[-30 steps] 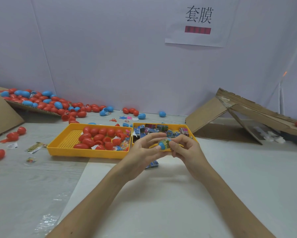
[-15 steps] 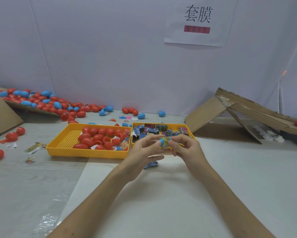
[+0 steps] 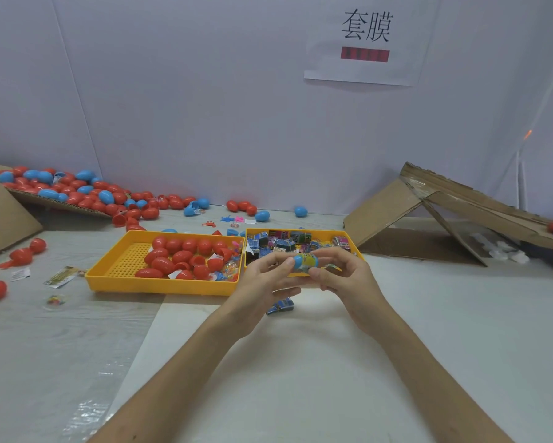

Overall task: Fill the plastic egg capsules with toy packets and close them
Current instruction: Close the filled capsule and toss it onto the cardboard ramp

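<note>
Forearms reach up from six o'clock and meet above the pale counter (image 3: 300, 378). The left hand (image 3: 262, 279) and the right hand (image 3: 348, 278) face each other with a blue egg capsule (image 3: 303, 263) pinched between them. The left fingers (image 3: 275, 258) and thumb grip its rounded blue end. The right fingers curl round the other end, which is wrapped in yellow-green print. How far the capsule is closed cannot be told.

Just under the hands, a blue toy packet (image 3: 281, 306) lies flat on the counter. Beyond the hands at twelve o'clock stands a yellow tray (image 3: 319, 231) full of printed toy packets (image 3: 281, 243); the hands cover its near edge. Touching its left side, at ten o'clock from the hands, a second yellow tray (image 3: 160, 287) holds red egg capsules (image 3: 173, 260) and some clear packets, with bare perforated floor at its left end.

At nine o'clock a few loose packets (image 3: 61, 276) and stray red capsules (image 3: 22, 255) lie on the counter. Farther back at ten o'clock, a heap of red and blue capsules (image 3: 67, 190) rests on a cardboard sheet and spills along the foot of the wall. Two blue capsules (image 3: 300, 212) sit near the wall at twelve o'clock. At two o'clock a folded cardboard ramp (image 3: 428, 212) leans like a tent. High on the white wall (image 3: 204, 91) at one o'clock hangs a paper sign (image 3: 364, 39) with black characters and a red bar.
</note>
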### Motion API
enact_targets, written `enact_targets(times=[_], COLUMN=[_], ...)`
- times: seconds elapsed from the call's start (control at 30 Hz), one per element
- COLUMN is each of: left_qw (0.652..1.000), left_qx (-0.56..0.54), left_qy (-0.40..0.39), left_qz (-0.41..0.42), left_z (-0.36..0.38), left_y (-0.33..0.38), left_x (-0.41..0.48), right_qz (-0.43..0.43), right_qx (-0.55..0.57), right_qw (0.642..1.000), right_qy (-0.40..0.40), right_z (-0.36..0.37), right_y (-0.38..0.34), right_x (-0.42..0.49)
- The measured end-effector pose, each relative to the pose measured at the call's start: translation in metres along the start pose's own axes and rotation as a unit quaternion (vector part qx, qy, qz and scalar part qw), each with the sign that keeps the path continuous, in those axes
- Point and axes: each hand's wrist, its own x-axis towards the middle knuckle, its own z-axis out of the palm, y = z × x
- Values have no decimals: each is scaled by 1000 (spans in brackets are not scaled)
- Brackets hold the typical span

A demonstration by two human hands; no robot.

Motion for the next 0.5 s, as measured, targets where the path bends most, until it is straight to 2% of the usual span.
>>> enact_targets(times=[0.5], left_qw=[1000], left_qx=[24], left_qy=[-17], left_qz=[-5], left_z=[1], left_y=[3], left_x=[-2], right_qz=[-18], right_qx=[-16], right_qw=[1000], right_qy=[20], right_z=[1], right_y=[-2], right_x=[-2])
